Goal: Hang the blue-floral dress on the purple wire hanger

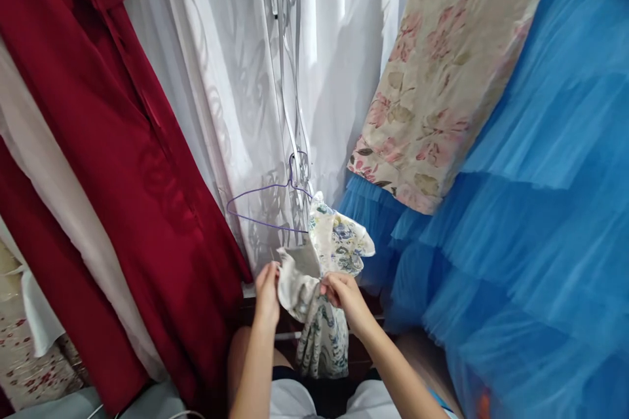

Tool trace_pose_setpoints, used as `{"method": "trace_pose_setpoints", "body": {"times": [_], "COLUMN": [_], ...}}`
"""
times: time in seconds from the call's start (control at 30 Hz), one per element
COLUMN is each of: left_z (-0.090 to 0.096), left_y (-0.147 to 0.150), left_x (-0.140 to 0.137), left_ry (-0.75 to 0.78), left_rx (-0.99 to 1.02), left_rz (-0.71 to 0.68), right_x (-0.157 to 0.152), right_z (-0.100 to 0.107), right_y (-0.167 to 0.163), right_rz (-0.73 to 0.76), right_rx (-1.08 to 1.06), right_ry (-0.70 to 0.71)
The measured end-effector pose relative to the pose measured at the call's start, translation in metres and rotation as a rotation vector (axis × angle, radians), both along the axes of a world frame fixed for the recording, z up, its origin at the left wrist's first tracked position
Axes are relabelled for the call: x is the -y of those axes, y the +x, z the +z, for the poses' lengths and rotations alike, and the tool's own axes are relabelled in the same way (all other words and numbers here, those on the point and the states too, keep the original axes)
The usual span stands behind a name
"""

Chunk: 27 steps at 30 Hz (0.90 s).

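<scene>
Just below the purple hanger (pixel 260 189), our left hand (pixel 266 286) and right hand (pixel 343 291) each pinch the floral garment (pixel 324 249), which seems hooked over the hanger's right end; if we tug downward, it could slip off.

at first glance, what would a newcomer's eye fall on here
Probably the blue tulle filling the right side, then the red fabric sweeping down the left. Low in the middle, the left hand and right hand hold a small floral garment, which covers the right end of a purple hanger.
</scene>
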<state>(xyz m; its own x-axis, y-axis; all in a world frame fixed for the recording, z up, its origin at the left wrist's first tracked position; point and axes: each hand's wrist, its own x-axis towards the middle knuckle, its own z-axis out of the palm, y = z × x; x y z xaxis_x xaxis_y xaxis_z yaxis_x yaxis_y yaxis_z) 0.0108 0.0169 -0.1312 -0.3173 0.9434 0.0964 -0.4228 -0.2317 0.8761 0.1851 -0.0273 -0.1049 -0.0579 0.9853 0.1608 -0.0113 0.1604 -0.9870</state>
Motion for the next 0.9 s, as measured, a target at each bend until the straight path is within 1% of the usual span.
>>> {"method": "trace_pose_setpoints", "body": {"times": [0.03,0.07,0.1,0.17,0.23,0.3,0.37,0.43,0.47,0.5,0.53,0.6,0.63,0.67,0.73,0.77,0.83,0.9], "left_z": [0.001,0.006,0.014,0.035,0.054,0.067,0.072,0.07,0.067,0.062,0.055,0.037,0.027,0.017,0.003,0.0,0.003,0.015], "left_y": [0.015,0.027,0.037,0.051,0.061,0.069,0.075,0.075,0.073,0.069,0.064,0.053,0.048,0.043,0.036,0.032,0.023,0.012], "left_x": [0.014,0.027,0.039,0.059,0.074,0.084,0.088,0.087,0.086,0.084,0.083,0.084,0.086,0.089,0.093,0.094,0.089,0.079], "left_ry": [0.004,0.005,0.016,0.063,0.127,0.189,0.233,0.269,0.273,0.256,0.217,0.087,0.026,-0.009,0.007,0.044,0.134,0.227], "left_rx": [0.092,0.149,0.182,0.174,0.05,-0.167,-0.397,-0.552,-0.587,-0.592,-0.581,-0.59,-0.633,-0.704,-0.878,-0.951,-1.053,-1.094], "left_rz": [-0.139,-0.225,-0.299,-0.381,-0.416,-0.4,-0.323,-0.22,-0.214,-0.265,-0.367,-0.609,-0.682,-0.706,-0.64,-0.587,-0.477,-0.37], "right_x": [0.003,0.007,0.012,0.025,0.039,0.054,0.065,0.07,0.072,0.073,0.073,0.073,0.073,0.071,0.064,0.057,0.035,0.005], "right_z": [-0.009,-0.016,-0.02,-0.019,-0.009,0.003,0.014,0.022,0.025,0.029,0.033,0.044,0.051,0.059,0.075,0.083,0.099,0.114], "right_y": [0.007,0.014,0.02,0.03,0.035,0.036,0.034,0.03,0.029,0.029,0.03,0.039,0.047,0.059,0.088,0.104,0.135,0.154], "right_rz": [-0.02,-0.04,-0.066,-0.111,-0.073,0.078,0.266,0.424,0.474,0.505,0.516,0.52,0.515,0.512,0.462,0.398,0.203,0.057], "right_rx": [0.012,0.048,0.088,0.136,0.111,0.05,0.006,-0.003,0.001,0.009,0.014,0.022,0.04,0.076,0.199,0.274,0.348,0.324], "right_ry": [-0.023,-0.031,-0.022,0.023,0.039,-0.009,-0.052,-0.046,-0.034,-0.027,-0.029,-0.068,-0.089,-0.104,-0.099,-0.072,-0.009,0.052]}}
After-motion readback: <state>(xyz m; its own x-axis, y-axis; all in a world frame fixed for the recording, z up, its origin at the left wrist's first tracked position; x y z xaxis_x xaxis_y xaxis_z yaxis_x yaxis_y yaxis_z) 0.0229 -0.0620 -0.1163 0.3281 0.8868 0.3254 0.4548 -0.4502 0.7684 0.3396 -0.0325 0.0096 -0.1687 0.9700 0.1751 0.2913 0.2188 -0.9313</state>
